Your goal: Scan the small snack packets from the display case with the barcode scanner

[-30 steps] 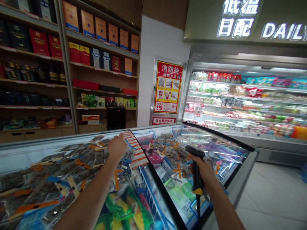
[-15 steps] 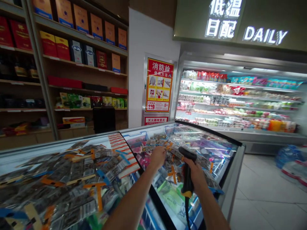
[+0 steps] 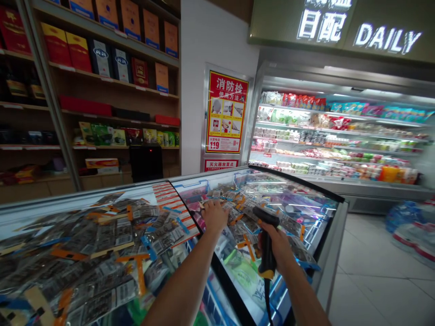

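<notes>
My right hand is wrapped round the handle of a black and yellow barcode scanner. The scanner's head points up and to the left, and its cable hangs down. My left hand is palm down at the left edge of a heap of flat, clear packets with orange, blue and beige header strips. Its fingers look apart, with the tips partly hidden among the packets. Under both hands is the glass top of a chest freezer. A green package shows through the glass nearer to me.
A larger spread of similar packets covers the left side, beyond a black divider bar. An orange-striped label sheet lies by the divider. Behind are wooden shelves and a lit refrigerated display. Wrapped bottles stand on the floor at right.
My left hand has moved left across the packets, its fingers now more spread. The scanner stays in my right hand in nearly the same place. The view has tilted slightly down.
</notes>
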`<state>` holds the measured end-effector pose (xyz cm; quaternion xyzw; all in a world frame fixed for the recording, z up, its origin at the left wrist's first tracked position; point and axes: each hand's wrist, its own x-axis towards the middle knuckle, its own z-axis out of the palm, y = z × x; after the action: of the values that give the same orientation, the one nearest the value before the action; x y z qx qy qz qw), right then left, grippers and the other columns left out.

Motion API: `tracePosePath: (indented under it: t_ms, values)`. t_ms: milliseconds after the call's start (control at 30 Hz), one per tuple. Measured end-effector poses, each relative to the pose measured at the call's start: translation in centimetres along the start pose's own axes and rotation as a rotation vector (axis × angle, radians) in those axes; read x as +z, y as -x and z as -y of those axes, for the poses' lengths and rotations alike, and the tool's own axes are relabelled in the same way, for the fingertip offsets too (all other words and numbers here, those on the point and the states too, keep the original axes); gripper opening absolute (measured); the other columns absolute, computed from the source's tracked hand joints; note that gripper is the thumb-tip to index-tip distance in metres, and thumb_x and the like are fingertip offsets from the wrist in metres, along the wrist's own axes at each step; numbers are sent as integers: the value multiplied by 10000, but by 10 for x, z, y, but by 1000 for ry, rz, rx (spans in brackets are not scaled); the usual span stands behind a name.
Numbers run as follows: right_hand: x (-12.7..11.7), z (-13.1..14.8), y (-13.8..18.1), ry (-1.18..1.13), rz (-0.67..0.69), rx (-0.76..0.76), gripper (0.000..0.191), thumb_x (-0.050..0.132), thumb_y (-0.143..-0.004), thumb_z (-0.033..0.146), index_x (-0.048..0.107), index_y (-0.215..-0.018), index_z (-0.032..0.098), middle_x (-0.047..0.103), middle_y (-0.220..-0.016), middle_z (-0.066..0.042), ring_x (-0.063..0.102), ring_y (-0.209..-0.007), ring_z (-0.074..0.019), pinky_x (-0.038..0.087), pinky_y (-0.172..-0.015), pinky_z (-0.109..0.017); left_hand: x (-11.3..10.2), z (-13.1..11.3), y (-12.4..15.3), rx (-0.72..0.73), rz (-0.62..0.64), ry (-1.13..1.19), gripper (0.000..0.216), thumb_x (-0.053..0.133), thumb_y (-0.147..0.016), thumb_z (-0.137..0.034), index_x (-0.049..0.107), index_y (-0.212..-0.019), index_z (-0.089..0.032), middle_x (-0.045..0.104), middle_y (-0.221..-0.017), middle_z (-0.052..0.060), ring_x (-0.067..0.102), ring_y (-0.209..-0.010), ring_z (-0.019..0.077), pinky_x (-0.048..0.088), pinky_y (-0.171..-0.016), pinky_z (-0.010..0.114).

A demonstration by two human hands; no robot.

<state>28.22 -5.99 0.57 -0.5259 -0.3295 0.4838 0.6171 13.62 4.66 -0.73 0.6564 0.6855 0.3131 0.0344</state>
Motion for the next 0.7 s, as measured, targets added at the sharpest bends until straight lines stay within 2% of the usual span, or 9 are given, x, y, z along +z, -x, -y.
tracePosePath:
  t_ms: [100, 200, 267, 333, 400, 467, 500, 567, 700]
  values:
    - [1, -2, -1, -5, 36, -14, 255, 611, -645, 388, 524, -561, 164, 521, -384, 28, 475, -311, -109, 350, -298, -211, 0, 2, 0, -69, 47, -10, 517, 553, -699, -478, 544, -1066, -115, 550, -1112, 215, 451, -1088, 359, 324, -865, 491]
    - [2, -2, 0, 8, 50, 16, 283, 602, -650, 408, 509, -534, 167, 518, -370, 15, 455, -291, -105, 335, -291, -214, 3, 6, -8, -90, 76, 189, 536, 680, -608, -361, 525, -1071, -140, 589, -1064, 185, 501, -1046, 318, 349, -853, 425]
    - [2, -1, 3, -12, 46, 24, 276, 602, -648, 410, 527, -550, 163, 519, -364, 10, 452, -289, -109, 331, -289, -217, 5, 9, -18, -153, 12, 449, 583, 717, -549, -222, 511, -1090, -161, 620, -1002, 136, 554, -961, 255, 388, -801, 348]
    - [4, 0, 6, -66, 49, 17, 256, 606, -648, 405, 568, -615, 154, 545, -395, 5, 466, -305, -113, 338, -296, -218, 7, 12, -29, -236, -72, 773, 541, 704, -534, -158, 533, -1048, -169, 644, -876, 73, 589, -826, 194, 416, -721, 292]
    - [7, 1, 12, -121, 69, 22, 255, 617, -646, 399, 593, -690, 148, 577, -445, 1, 492, -335, -117, 346, -308, -216, 9, 14, -39, -279, -82, 1114, 382, 688, -547, -183, 579, -912, -156, 633, -734, 26, 587, -688, 154, 427, -649, 269]
    - [11, 1, 19, -143, 101, 34, 267, 633, -639, 397, 595, -721, 146, 592, -477, -2, 514, -360, -122, 349, -319, -214, 11, 17, -46, -266, -66, 1356, 229, 667, -567, -222, 588, -767, -144, 608, -648, 4, 565, -600, 127, 428, -605, 256]
    - [14, 2, 22, -137, 119, 33, 274, 635, -640, 399, 593, -726, 143, 591, -479, -2, 516, -364, -123, 347, -323, -213, 11, 19, -48, -260, -77, 1406, 184, 648, -584, -233, 584, -731, -143, 597, -619, -3, 553, -569, 119, 426, -590, 252]
    - [19, 1, 29, -92, 165, 21, 285, 623, -654, 408, 589, -733, 136, 587, -476, -2, 504, -357, -115, 344, -333, -211, 11, 22, -50, -243, -143, 1363, 141, 596, -635, -252, 590, -736, -153, 582, -579, -13, 536, -534, 117, 421, -575, 252]
    - [29, 0, 39, 44, 231, 7, 276, 587, -684, 399, 578, -735, 128, 576, -477, 3, 479, -350, -97, 331, -344, -202, 3, 26, -47, -101, -287, 1065, 168, 504, -719, -266, 623, -801, -180, 637, -685, 22, 582, -666, 157, 422, -667, 272]
